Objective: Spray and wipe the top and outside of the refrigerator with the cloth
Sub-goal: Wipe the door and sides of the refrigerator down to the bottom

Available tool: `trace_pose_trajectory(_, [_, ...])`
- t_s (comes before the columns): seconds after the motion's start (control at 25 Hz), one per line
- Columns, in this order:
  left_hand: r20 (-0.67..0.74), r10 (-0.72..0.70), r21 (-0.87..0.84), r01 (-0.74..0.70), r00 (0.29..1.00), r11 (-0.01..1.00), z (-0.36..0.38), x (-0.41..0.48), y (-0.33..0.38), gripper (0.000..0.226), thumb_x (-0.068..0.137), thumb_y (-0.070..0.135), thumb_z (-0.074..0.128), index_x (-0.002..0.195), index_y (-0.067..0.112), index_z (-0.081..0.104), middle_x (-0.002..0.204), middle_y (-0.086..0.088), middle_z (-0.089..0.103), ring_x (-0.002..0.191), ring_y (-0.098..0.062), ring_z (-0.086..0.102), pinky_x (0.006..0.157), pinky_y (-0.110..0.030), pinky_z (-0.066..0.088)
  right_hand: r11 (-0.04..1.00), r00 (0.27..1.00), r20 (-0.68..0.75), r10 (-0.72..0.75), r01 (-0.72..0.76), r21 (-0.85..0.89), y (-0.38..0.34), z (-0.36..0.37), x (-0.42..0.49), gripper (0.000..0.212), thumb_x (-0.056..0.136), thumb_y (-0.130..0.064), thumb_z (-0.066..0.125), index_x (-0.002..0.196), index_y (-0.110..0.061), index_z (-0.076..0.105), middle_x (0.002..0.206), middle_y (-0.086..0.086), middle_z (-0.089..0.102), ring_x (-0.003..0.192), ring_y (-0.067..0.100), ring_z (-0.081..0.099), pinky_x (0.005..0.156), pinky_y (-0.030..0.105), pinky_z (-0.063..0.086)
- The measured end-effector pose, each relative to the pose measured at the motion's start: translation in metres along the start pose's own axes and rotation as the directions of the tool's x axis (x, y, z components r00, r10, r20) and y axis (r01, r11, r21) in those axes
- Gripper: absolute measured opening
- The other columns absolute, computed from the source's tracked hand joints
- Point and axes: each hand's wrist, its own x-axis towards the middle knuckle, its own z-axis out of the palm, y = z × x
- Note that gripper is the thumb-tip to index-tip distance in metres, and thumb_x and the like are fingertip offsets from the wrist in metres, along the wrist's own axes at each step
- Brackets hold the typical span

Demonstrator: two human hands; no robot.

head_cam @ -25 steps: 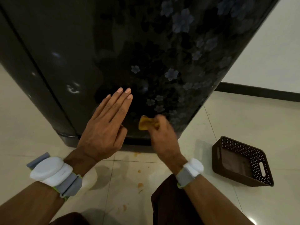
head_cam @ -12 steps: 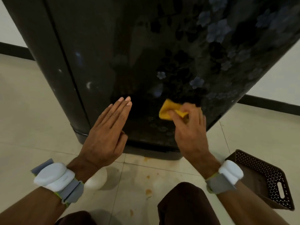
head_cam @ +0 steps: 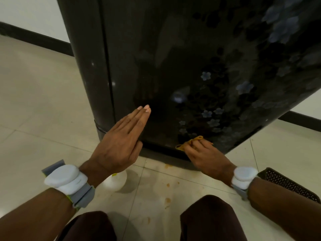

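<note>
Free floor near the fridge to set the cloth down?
Widest bare tiles: left of the refrigerator, up to the baseboard. Smaller patch right of it, beyond the basket. Crowded in front: left hand, right hand with cloth, white container, knees, stains.

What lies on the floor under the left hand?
A rounded white object on the tiles; the left hand covers its top, so its identity is unclear.
</note>
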Motion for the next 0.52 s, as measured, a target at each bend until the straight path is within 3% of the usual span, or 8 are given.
trace_pose_trajectory(0.08, [0.014, 0.002, 0.004, -0.002, 1.000, 1.000, 0.001, -0.005, -0.004, 0.067, 0.092, 0.023, 0.029, 0.155, 0.003, 0.017, 0.163, -0.010, 0.019, 0.152, -0.019, 0.016, 0.118, -0.047, 0.031, 0.998, 0.997, -0.037, -0.068, 0.068, 0.002, -0.032, 0.008, 0.055, 0.034, 0.094, -0.018, 0.045, 0.112, -0.009, 0.071, 0.119, 0.007, 0.062, 0.104, 0.029, 0.057, 0.091, 0.038, 0.038])
trace_pose_trajectory(0.16, [0.026, 0.003, 0.029, -0.003, 1.000, 1.000, 0.000, -0.011, -0.008, 0.065, 0.094, 0.024, 0.028, 0.154, 0.003, 0.019, 0.163, -0.012, 0.020, 0.151, -0.020, 0.018, 0.117, -0.046, 0.032, 0.985, 0.996, -0.051, -0.074, 0.081, 0.152, -0.062, -0.010, 0.127, 0.028, 0.088, -0.027, 0.059, 0.111, -0.018, 0.073, 0.118, 0.002, 0.065, 0.107, 0.025, 0.058, 0.092, 0.036, 0.041])
trace_pose_trajectory(0.24, [0.017, 0.005, 0.054, -0.006, 1.000, 0.999, -0.002, -0.012, -0.014, 0.064, 0.095, 0.026, 0.027, 0.154, 0.003, 0.019, 0.163, -0.012, 0.020, 0.151, -0.020, 0.018, 0.118, -0.044, 0.030, 0.984, 0.997, -0.060, -0.042, 0.052, 0.172, -0.062, -0.028, 0.157, 0.029, 0.089, -0.030, 0.055, 0.111, -0.020, 0.073, 0.118, 0.001, 0.065, 0.106, 0.023, 0.059, 0.090, 0.035, 0.046])
trace_pose_trajectory(0.32, [0.018, -0.031, 0.043, 0.031, 0.999, 0.999, -0.006, -0.014, -0.020, 0.066, 0.093, 0.026, 0.027, 0.155, 0.004, 0.017, 0.163, -0.011, 0.018, 0.152, -0.019, 0.016, 0.120, -0.043, 0.028, 0.991, 0.998, -0.039, -0.045, 0.049, 0.121, -0.050, -0.017, 0.122, 0.041, 0.092, -0.021, 0.043, 0.124, -0.009, 0.064, 0.122, 0.005, 0.063, 0.105, 0.026, 0.057, 0.090, 0.036, 0.046])
trace_pose_trajectory(0.36, [0.014, -0.052, 0.028, 0.052, 0.999, 0.998, -0.009, -0.015, -0.021, 0.067, 0.092, 0.026, 0.027, 0.155, 0.004, 0.016, 0.164, -0.010, 0.017, 0.152, -0.018, 0.015, 0.120, -0.043, 0.028, 0.991, 0.994, -0.061, -0.093, 0.099, 0.089, -0.041, -0.007, 0.098, 0.042, 0.092, -0.019, 0.046, 0.129, -0.005, 0.061, 0.124, 0.007, 0.060, 0.105, 0.028, 0.057, 0.090, 0.037, 0.046])
trace_pose_trajectory(0.44, [0.001, -0.066, 0.016, 0.066, 0.998, 0.998, -0.010, -0.018, -0.023, 0.068, 0.092, 0.026, 0.028, 0.155, 0.005, 0.015, 0.164, -0.009, 0.017, 0.152, -0.017, 0.015, 0.120, -0.044, 0.028, 0.980, 0.981, 0.015, -0.195, 0.195, -0.047, -0.030, 0.012, 0.055, 0.040, 0.090, -0.021, 0.054, 0.126, -0.007, 0.064, 0.127, 0.008, 0.058, 0.105, 0.028, 0.057, 0.088, 0.036, 0.045])
trace_pose_trajectory(0.52, [-0.021, -0.066, 0.005, 0.066, 0.998, 0.998, -0.011, -0.019, -0.025, 0.067, 0.092, 0.025, 0.028, 0.155, 0.003, 0.017, 0.163, -0.011, 0.018, 0.151, -0.019, 0.017, 0.119, -0.046, 0.030, 0.988, 0.985, 0.076, -0.155, 0.157, -0.013, -0.039, 0.009, 0.069, 0.038, 0.090, -0.020, 0.048, 0.119, -0.008, 0.070, 0.122, 0.006, 0.063, 0.105, 0.028, 0.060, 0.086, 0.036, 0.044])
